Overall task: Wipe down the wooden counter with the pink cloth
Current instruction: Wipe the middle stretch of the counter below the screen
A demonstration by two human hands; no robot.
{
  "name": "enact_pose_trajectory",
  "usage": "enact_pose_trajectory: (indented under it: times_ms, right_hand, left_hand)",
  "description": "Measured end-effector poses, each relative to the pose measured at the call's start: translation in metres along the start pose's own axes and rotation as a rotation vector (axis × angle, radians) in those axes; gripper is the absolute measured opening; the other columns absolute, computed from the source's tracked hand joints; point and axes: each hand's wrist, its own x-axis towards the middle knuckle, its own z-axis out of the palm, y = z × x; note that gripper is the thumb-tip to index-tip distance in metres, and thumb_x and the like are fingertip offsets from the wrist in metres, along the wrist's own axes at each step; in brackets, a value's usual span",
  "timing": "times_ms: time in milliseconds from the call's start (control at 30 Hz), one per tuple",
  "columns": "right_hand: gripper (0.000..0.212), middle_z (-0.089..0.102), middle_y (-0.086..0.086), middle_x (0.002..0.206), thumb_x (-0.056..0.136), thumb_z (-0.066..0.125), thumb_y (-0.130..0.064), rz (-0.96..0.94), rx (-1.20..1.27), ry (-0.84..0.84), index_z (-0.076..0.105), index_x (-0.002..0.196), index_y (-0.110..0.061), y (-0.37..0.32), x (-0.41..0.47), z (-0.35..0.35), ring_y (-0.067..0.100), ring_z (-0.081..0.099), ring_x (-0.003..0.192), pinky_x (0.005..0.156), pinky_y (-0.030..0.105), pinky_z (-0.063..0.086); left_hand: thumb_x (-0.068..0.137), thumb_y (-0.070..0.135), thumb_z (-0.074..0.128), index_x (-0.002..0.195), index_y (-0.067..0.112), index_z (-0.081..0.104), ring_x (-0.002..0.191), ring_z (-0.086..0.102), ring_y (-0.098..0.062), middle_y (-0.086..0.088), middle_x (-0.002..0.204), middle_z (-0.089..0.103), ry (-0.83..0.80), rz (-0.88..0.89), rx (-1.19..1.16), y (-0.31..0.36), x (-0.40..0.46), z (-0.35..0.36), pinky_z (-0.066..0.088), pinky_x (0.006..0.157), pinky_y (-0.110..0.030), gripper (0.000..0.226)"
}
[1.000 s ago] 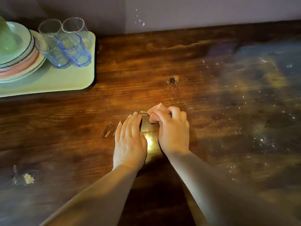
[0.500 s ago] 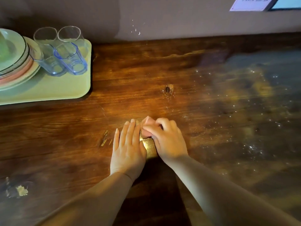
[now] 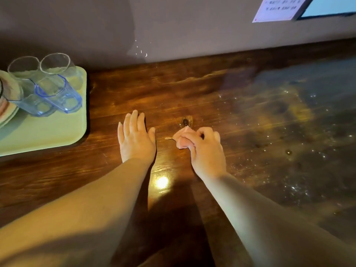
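Head view: right hand [image 3: 207, 149] fingers bunch pink cloth [image 3: 182, 138]; left hand [image 3: 135, 137] flat, fingers together. Risk: small wad smears droplets across counter [image 3: 192, 93] beyond fingertips.

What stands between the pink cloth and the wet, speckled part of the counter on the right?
Nothing visible. The right hand holds the pink cloth on the wooden counter, and only bare wood lies toward the wet patch. The green tray sits far left.
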Motion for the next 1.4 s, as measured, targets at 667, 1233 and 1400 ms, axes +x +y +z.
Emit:
enact_pose_trajectory:
  times_ms: [667,1233,1400]
  right_hand:
    - [0.037,0.053,-0.004,0.116,0.09,0.066,-0.008,-0.286,-0.005,0.035,0.066,0.11,-0.039,0.005,0.059,0.02,0.02,0.047,0.101,0.079,0.031,0.041]
    - [0.03,0.052,-0.006,0.109,0.09,0.069,-0.019,-0.401,0.039,0.062,0.067,0.114,-0.037,-0.04,0.088,0.057,0.019,0.048,0.093,0.076,0.033,0.043]
    - [0.027,0.051,-0.005,0.113,0.096,0.062,-0.022,-0.394,0.029,0.06,0.066,0.113,-0.042,-0.027,0.131,0.049,0.017,0.046,0.098,0.077,0.031,0.044]
  left_hand:
    - [0.103,0.028,0.04,0.145,0.013,0.047,0.147,0.027,-0.021,-0.005,0.155,0.039,0.077,-0.048,-0.068,0.003,0.001,0.013,0.02,0.122,-0.041,0.045]
    - [0.098,0.03,0.024,0.152,0.014,0.033,0.149,0.022,-0.018,-0.003,0.159,0.032,0.097,-0.051,-0.136,0.003,0.0,0.012,0.009,0.124,-0.037,0.057]
    - [0.094,0.017,0.045,0.152,0.009,0.029,0.149,0.023,-0.023,-0.009,0.159,0.03,0.111,-0.062,-0.1,0.004,0.0,0.014,0.011,0.123,-0.043,0.061]
